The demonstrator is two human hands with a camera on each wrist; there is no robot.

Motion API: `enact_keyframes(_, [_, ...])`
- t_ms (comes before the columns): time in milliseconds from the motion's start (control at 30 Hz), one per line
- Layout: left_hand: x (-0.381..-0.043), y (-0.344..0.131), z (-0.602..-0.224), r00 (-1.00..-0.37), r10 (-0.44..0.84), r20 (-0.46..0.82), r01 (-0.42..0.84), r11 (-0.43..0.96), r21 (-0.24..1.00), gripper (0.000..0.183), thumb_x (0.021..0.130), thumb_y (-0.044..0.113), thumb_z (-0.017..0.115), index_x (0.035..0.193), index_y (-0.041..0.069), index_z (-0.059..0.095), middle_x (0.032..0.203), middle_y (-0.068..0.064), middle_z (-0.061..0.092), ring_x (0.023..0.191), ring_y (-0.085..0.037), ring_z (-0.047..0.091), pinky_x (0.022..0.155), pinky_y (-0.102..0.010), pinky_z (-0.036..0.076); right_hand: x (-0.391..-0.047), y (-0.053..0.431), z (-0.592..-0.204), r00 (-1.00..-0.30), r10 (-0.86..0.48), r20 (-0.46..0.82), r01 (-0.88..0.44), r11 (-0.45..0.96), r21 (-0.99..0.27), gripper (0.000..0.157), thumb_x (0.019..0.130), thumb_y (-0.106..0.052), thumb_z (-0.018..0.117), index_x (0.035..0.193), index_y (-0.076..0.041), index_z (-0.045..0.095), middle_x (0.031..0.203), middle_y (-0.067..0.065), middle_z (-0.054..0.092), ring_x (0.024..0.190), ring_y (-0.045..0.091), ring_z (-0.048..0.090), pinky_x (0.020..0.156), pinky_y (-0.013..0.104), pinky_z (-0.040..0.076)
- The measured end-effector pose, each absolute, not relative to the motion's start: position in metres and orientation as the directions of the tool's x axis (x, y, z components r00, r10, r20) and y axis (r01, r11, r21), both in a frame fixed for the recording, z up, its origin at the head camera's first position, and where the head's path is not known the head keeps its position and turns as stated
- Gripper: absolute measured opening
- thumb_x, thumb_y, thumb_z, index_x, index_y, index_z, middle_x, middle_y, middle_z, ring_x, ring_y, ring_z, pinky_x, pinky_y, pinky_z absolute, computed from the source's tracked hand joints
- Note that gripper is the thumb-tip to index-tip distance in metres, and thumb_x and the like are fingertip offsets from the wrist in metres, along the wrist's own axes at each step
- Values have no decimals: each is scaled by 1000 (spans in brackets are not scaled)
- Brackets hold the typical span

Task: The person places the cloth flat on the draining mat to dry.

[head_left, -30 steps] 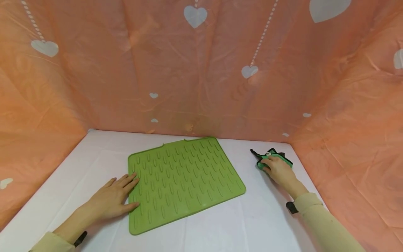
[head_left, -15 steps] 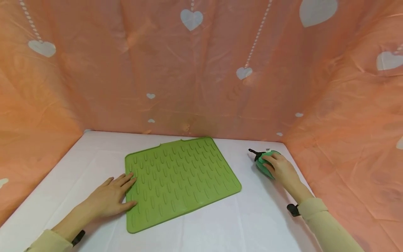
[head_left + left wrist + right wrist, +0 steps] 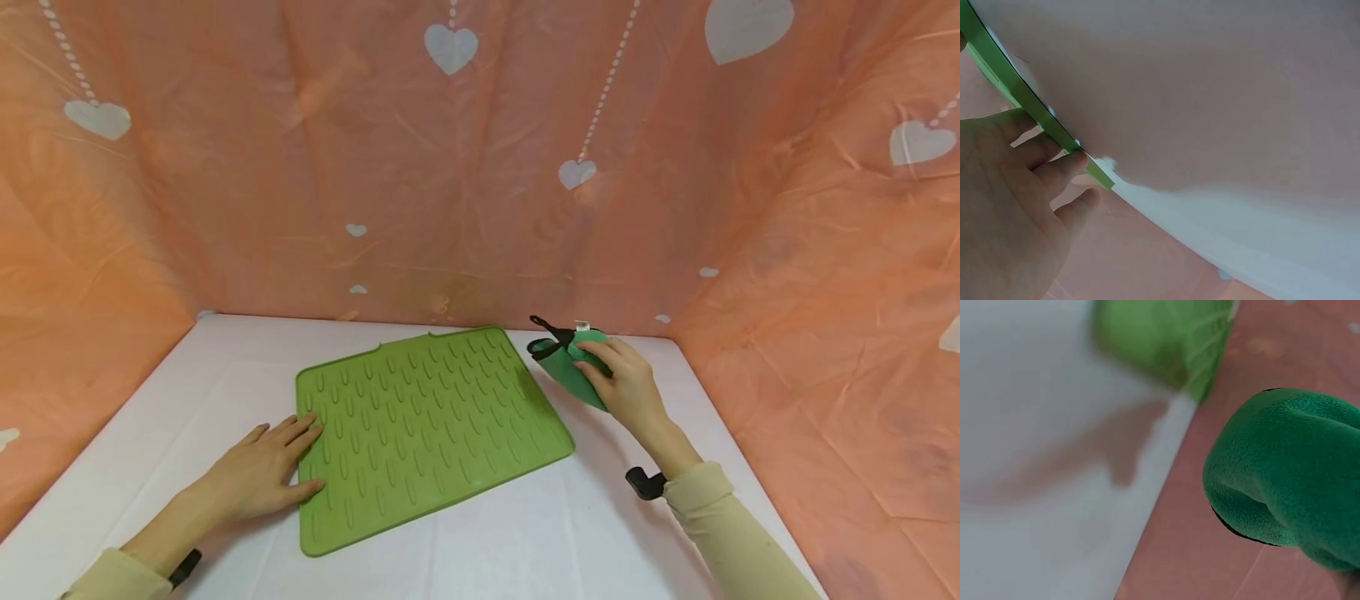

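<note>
My right hand (image 3: pixel 628 385) pinches a bunched green cloth (image 3: pixel 567 374) with black trim, a black hanging loop and a small white tag. It holds the cloth up beside the right edge of a green silicone mat (image 3: pixel 431 437) with raised oval ridges. In the right wrist view the folded plush cloth (image 3: pixel 1279 469) fills the right side and hides most of the hand. My left hand (image 3: pixel 251 477) lies with spread fingers on the mat's left edge. The left wrist view shows those fingers (image 3: pixel 1063 172) against the mat's rim (image 3: pixel 1041 112).
The mat lies askew on a white-covered table (image 3: pixel 510 542). An orange curtain (image 3: pixel 420 183) with white hearts stands behind the table and along both sides. A black strap (image 3: pixel 645 483) is on the right wrist.
My right hand has lifted the cloth off the table at the right and carried it left towards the mat. The left hand stays on the mat's edge.
</note>
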State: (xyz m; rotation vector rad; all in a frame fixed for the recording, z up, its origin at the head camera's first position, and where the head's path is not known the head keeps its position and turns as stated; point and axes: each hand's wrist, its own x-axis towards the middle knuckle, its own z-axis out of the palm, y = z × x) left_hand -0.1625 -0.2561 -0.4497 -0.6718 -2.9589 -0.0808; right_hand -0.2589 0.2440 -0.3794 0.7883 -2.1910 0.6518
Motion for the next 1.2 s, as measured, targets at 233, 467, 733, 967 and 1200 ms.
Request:
enact_keyframes(233, [-164,-257,-453,-896,425,124,432,902,29,85,82,69,54,137,5,50,144,-15,43,129,-38,42,99,-62,33,-265,185,-375,-572,-305,761,-755,557,-344,28,81,-13,76,108,-11,70,97,3,67,91,17,63,75,33,53])
enact_keyframes(467, [-164,-257,-455,-901,416,126,424,904,46,85,82,68,54,137,4,49,145,-15,42,130,-39,41,100,-62,32,-270,134,-387,-606,-325,726,-774,452,-444,27,84,-19,73,110,-12,69,103,2,67,98,14,63,82,29,52])
enact_keyframes(733, [-164,-258,-457,-906,410,103,416,908,44,86,82,69,54,138,5,48,146,-14,41,131,-38,40,101,-61,32,-265,97,-414,-691,-434,579,-722,467,-511,29,87,-27,69,115,-17,68,110,-2,66,103,11,61,86,29,51])
enact_keyframes(967, [-164,-259,-457,-905,410,114,417,907,48,86,82,69,53,138,4,49,145,-14,42,130,-39,40,100,-61,32,-256,91,-434,-721,-648,247,-681,596,-425,31,92,-36,62,120,-25,65,122,-5,60,114,15,55,95,35,47])
enact_keyframes(1200, [-166,-257,-453,-905,413,105,419,907,42,85,82,69,54,137,4,50,144,-15,43,130,-39,40,100,-63,32,-251,94,-435,-702,-689,180,-690,596,-411,36,92,-40,60,126,-29,60,129,-6,54,120,15,49,99,37,44])
